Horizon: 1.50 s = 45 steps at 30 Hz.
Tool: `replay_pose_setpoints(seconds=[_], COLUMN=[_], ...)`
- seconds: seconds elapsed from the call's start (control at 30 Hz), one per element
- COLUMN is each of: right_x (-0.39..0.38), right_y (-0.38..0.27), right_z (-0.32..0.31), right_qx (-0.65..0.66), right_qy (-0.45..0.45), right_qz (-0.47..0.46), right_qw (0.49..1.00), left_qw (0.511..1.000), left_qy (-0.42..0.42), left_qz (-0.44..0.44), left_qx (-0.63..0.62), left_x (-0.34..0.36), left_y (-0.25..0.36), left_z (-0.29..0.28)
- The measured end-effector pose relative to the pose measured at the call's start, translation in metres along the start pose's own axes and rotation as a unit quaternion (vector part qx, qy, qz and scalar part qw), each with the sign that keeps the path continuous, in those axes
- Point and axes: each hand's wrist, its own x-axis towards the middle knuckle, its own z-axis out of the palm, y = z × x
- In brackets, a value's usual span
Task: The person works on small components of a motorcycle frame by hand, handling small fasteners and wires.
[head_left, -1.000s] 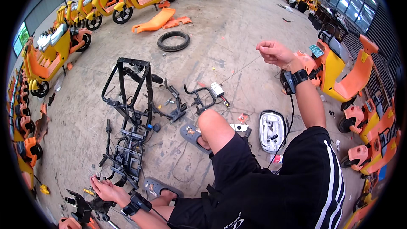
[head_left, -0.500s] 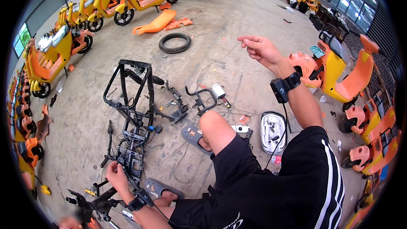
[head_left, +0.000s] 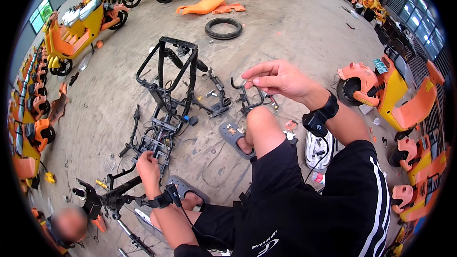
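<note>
A stripped black scooter frame (head_left: 166, 81) lies on the concrete floor in front of me, with wires and small parts about its base. My left hand (head_left: 146, 165) is curled on the near end of the frame, by the wiring. My right hand (head_left: 276, 78) is raised above my knee with thumb and fingers pinched together, seemingly on a thin wire that is hard to make out. Just beyond it a black handlebar piece (head_left: 247, 100) lies on the floor. Both wrists wear black bands with cables.
A loose tyre (head_left: 223, 27) and orange body panels (head_left: 207, 4) lie farther off. Yellow-orange scooters (head_left: 81, 24) line the left and far sides, and another stands at the right (head_left: 390, 90). A white part (head_left: 318, 147) lies by my right leg. A handlebar assembly (head_left: 109, 197) and another person's head (head_left: 69, 223) are at lower left.
My right hand has swung in from the far right toward the middle, fingers still pinched. My left hand has moved from the handlebar assembly at lower left up to the frame's near end.
</note>
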Motion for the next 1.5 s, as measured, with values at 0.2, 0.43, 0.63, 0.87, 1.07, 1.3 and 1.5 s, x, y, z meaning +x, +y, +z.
replay_pose_setpoints(seconds=[0.2, 0.43, 0.63, 0.87, 1.07, 1.3, 1.5], right_x=[0.017, 0.037, 0.031, 0.061, 0.094, 0.096, 0.099], right_y=[0.007, 0.024, 0.033, 0.093, 0.177, 0.209, 0.203], right_z=[0.025, 0.025, 0.021, 0.096, 0.154, 0.173, 0.169], right_qx=[0.070, 0.194, 0.259, 0.405, 0.374, 0.361, 0.308], right_qy=[-0.043, 0.020, 0.046, -0.038, 0.049, 0.001, 0.018], right_qz=[0.031, 0.100, 0.101, 0.087, 0.092, -0.007, -0.020], right_qw=[0.996, 0.976, 0.959, 0.910, 0.922, 0.933, 0.951], left_qw=[0.999, 0.995, 0.993, 0.947, 0.849, 0.931, 0.893], left_qy=[0.010, 0.094, 0.091, -0.019, -0.278, -0.161, -0.160], left_qz=[-0.032, -0.043, -0.072, -0.019, -0.052, 0.008, -0.042], left_qx=[-0.003, 0.009, 0.003, -0.320, -0.447, -0.327, -0.418], left_x=[0.000, 0.002, 0.013, 0.008, -0.035, -0.029, -0.029], left_y=[0.007, -0.027, -0.022, 0.010, 0.092, 0.069, 0.079], left_z=[-0.010, -0.027, -0.018, 0.012, 0.044, 0.056, 0.058])
